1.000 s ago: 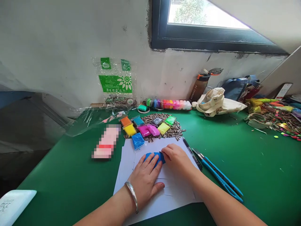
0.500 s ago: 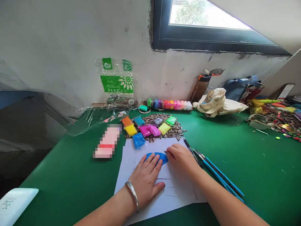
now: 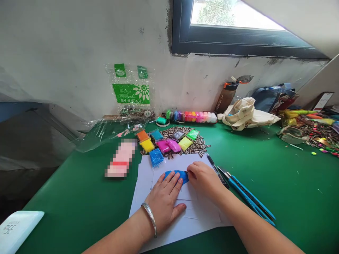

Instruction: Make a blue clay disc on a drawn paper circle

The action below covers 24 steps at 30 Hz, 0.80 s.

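A flattened blue clay piece [image 3: 184,177] lies on white paper [image 3: 159,240] on the green table. My left hand [image 3: 167,199], with a silver bangle at the wrist, rests over the clay with fingers extended. At the clay's right edge, my right hand [image 3: 202,176] is closed in a pinch, with a small dark tip showing at the fingers, probably a sunflower seed. Behind the paper, sunflower seeds [image 3: 201,144] are piled, with several clay packets on them, and a blue packet [image 3: 156,157] overlaps the paper's top edge.
A pen [image 3: 217,171] and blue-handled tools [image 3: 251,197] lie right of the paper. A clear seed bag [image 3: 131,93], a bottle [image 3: 225,98] and a cloth bag [image 3: 242,114] stand along the wall. A white device [image 3: 21,229] is at front left.
My right fingers have come slightly closer to the clay's right edge. My left hand stays in place, and the camera view has shifted a little.
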Motion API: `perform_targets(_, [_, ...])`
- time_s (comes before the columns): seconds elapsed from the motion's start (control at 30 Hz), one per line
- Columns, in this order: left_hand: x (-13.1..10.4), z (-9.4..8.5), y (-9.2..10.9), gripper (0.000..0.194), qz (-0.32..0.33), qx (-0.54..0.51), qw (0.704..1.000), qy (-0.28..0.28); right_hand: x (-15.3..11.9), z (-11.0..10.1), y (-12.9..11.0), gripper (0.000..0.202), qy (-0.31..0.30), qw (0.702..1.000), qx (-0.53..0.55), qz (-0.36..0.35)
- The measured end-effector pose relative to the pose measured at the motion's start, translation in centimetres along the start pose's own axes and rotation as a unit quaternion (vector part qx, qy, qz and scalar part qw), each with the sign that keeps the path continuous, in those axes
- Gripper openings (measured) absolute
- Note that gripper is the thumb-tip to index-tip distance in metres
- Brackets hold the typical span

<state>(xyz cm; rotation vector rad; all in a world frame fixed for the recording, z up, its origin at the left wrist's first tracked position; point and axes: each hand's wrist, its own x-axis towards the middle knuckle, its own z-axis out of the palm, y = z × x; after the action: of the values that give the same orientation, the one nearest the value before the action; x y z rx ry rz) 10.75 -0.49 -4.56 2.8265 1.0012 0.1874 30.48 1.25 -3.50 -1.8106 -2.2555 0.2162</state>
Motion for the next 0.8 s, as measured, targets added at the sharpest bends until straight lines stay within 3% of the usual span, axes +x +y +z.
perform_targets(0.27, [0.11,-0.22,0.08,0.061,0.001,0.007,1.0,-0.016,-0.06,-0.05,0.15,0.016,-0.002,1.0,-0.01,0.003])
perform_targets(0.8, [-0.08,0.1,-0.05,0.062,0.005,0.0,1.0,0.016,-0.18,0.21,-0.09,0.015,-0.006,1.0,-0.019,-0.002])
